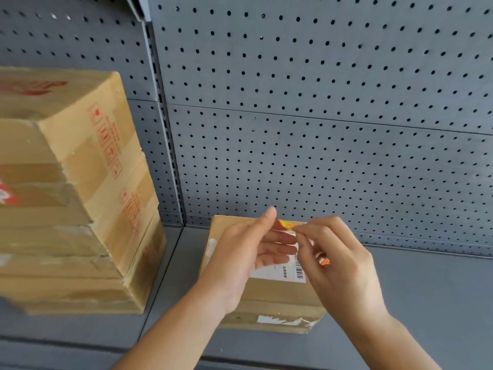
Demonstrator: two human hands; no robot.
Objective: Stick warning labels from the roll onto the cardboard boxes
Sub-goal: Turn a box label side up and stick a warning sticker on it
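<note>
A small flat cardboard box (pixel 277 297) lies on the grey shelf, with a white barcode label (pixel 282 273) on its top. Both hands hover just above it. My left hand (pixel 245 257) and my right hand (pixel 338 260) pinch between them an orange-yellow warning label (pixel 286 225), over the box's far edge. A second bit of orange label material (pixel 324 261) shows under my right palm. Whether that is the roll I cannot tell. The middle of the box top is hidden by my hands.
A stack of larger cardboard boxes (pixel 80 198) with red print stands at the left on the shelf. Grey pegboard (pixel 320 102) forms the back wall. The shelf's front edge (pixel 240 359) runs below my forearms. Bare shelf (pixel 426 303) lies to the right of the small box.
</note>
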